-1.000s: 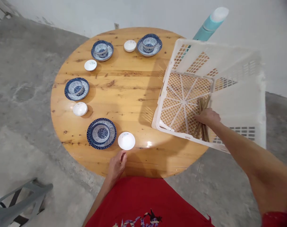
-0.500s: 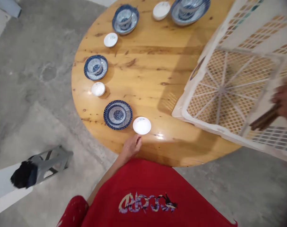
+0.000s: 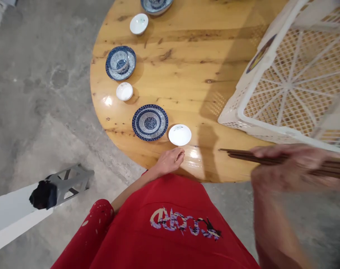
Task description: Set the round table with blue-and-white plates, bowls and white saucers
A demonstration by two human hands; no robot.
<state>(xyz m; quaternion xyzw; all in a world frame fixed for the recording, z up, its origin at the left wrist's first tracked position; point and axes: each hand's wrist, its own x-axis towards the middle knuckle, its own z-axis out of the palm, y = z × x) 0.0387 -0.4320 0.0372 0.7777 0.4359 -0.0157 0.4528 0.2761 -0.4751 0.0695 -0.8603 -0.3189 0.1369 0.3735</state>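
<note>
My right hand (image 3: 290, 168) is closed round a bundle of brown chopsticks (image 3: 242, 155), just in front of the crate; their tips point left over the table's front edge. Motion blurs this hand. At the near edge, my left hand (image 3: 171, 160) rests with curled fingers, and nothing shows in it. Close above its knuckles is a small white bowl (image 3: 180, 135), just apart from the fingers. To that bowl's left lies a blue-and-white patterned plate (image 3: 164, 123) with a matching bowl (image 3: 150, 122) on it.
The white plastic crate (image 3: 242, 108) takes up the table's right side. Further round the wooden table (image 3: 181, 74) stand another plate with a bowl (image 3: 121, 62) and small white bowls (image 3: 124, 91). A grey stool-like frame (image 3: 71, 183) is on the floor at left.
My right hand has come left and nearer, out from over the crate, with the chopsticks in it. The view has shifted, so the far dishes are partly out of frame. My left hand stays by the bowl.
</note>
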